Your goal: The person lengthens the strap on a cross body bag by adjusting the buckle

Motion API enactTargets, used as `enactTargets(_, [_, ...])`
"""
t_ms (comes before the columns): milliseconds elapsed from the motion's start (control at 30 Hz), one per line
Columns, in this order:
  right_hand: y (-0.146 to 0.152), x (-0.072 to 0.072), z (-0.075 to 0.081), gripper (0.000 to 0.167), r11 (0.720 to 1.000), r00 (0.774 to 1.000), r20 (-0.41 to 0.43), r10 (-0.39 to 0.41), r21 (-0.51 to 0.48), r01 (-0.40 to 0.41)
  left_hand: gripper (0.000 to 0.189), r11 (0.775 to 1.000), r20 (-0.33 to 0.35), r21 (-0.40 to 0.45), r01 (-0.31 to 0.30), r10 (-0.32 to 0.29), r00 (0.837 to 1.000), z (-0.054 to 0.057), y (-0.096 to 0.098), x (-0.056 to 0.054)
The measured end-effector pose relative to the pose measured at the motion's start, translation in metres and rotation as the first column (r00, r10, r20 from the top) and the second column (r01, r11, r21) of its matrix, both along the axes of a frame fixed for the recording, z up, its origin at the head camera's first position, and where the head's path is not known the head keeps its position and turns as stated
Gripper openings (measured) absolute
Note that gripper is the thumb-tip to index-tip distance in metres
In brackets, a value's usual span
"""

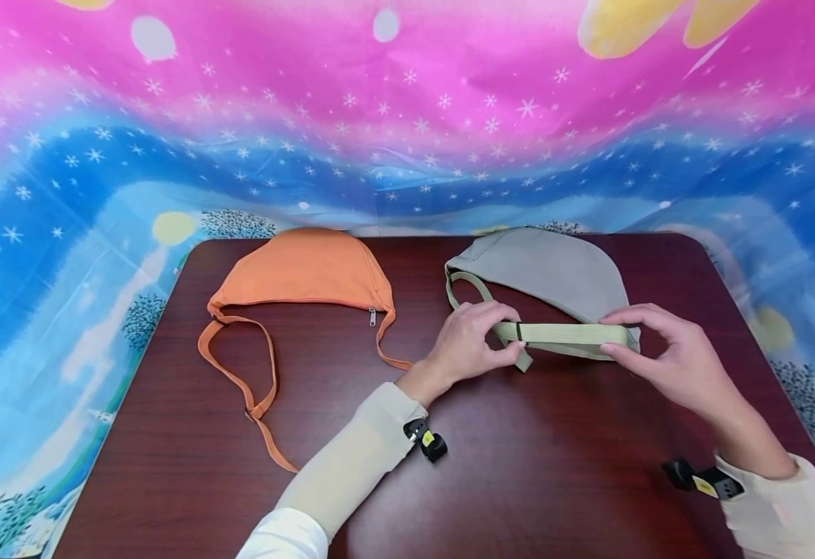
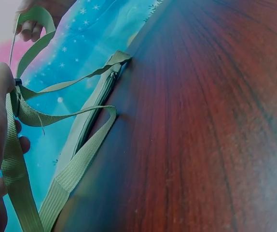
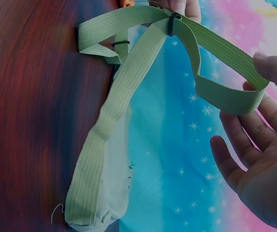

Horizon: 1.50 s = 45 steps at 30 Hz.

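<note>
— The left hand [image 1: 469,341] pinches a pale green, flat webbing strap [image 1: 571,334] beside its small black slider [image 1: 518,331]; the right hand [image 1: 683,353] nips the loop end between thumb and forefinger, other fingers loosely spread.

— Is the left grip on the slider itself?

— Hard to say; the fingertips are partly hidden in the left wrist view.

— And the bag?

— A grey, crescent-shaped fabric bag [image 1: 547,268] lies just beyond both hands, the strap joined to it.

— Pointing which way?

— The held loop runs left to right, folded end rightward. The bag's rounded side faces away from the person, its long axis slanting nearer towards the right.

— Edges, room?

— That rounded side reaches the far edge of the dark red-brown wooden tabletop [image 1: 554,473], which extends from the hands back towards the person. Leftward lies an orange, crescent-shaped fabric bag [image 1: 306,272].
</note>
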State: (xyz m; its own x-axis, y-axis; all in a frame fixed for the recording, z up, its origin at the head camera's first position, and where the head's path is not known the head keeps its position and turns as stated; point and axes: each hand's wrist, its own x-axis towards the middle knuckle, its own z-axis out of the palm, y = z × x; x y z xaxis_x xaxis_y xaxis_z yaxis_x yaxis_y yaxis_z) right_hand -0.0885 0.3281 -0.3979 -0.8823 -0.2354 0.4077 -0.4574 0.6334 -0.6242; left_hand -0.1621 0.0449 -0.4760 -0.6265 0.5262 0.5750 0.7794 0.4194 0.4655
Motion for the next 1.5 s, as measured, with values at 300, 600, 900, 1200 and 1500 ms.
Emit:
enactTargets(300, [0.005,0.002,-0.002,0.05,1.0,1.0,0.013,-0.001,-0.007,0.001,0.03,1.0,0.014,-0.023,-0.01,0.011,1.0,-0.002,-0.003,-0.002])
enactTargets(600, [0.006,0.003,-0.002,0.046,1.0,0.998,0.066,0.001,-0.028,0.001,0.027,1.0,0.049,-0.004,0.005,-0.005,0.999,-0.001,-0.002,-0.001])
enactTargets(900, [0.007,-0.007,-0.012,0.026,0.935,0.99,0.138,0.028,-0.354,0.023,0.025,1.0,0.043,0.011,0.003,-0.004,0.999,-0.001,-0.001,-0.002])
enactTargets(1200, [0.006,-0.025,-0.052,0.037,0.999,0.942,0.333,0.043,-0.04,-0.031,0.025,1.0,0.039,0.012,0.002,-0.003,0.999,0.0,0.0,-0.001])
enactTargets(1500, [-0.02,-0.033,-0.047,0.037,0.986,0.926,0.337,0.167,-0.039,-0.164,0.024,1.0,0.024,0.013,0.0,-0.001,1.0,0.0,0.0,-0.002])
